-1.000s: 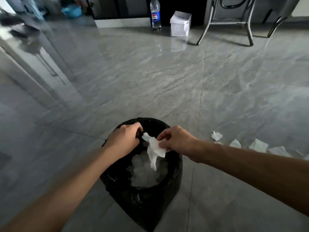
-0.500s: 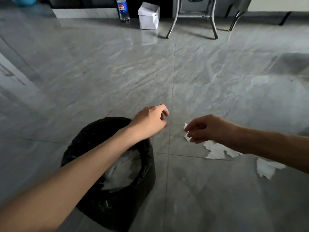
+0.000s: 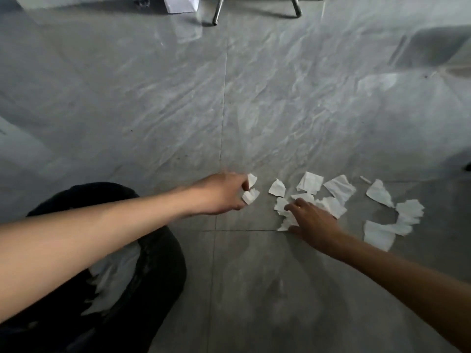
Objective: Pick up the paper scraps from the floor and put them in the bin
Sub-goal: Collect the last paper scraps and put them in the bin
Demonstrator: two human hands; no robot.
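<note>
The bin (image 3: 163,263) is half lost to us. The left forearm lies right across its mouth, and the frame's lower edge cuts off its base. It is a dark, black-lined thing with pale paper (image 3: 114,276) showing inside.

Far beyond the bin, at the top edge, a white box (image 3: 181,3) and some metal legs (image 3: 218,11) are chopped off, too little to name.

Now the left hand (image 3: 221,193), reaching out just right of the bin. Its fingers are curled in and pinching a small white scrap (image 3: 251,196), with another bit poking out above the knuckles. The fingertips themselves are tucked out of sight.

Further right of the bin, the right hand (image 3: 313,222) lies low on the floor (image 3: 153,110). The fingers are stretched forward and slightly spread, and the tips press on torn paper. Part of that pile is hidden under the palm.

The paper scraps (image 3: 339,187) are white, ragged-edged and crumpled. They are strewn in a loose arc on the grey marbled tiles, all well to the right of the bin, and some overlap.
</note>
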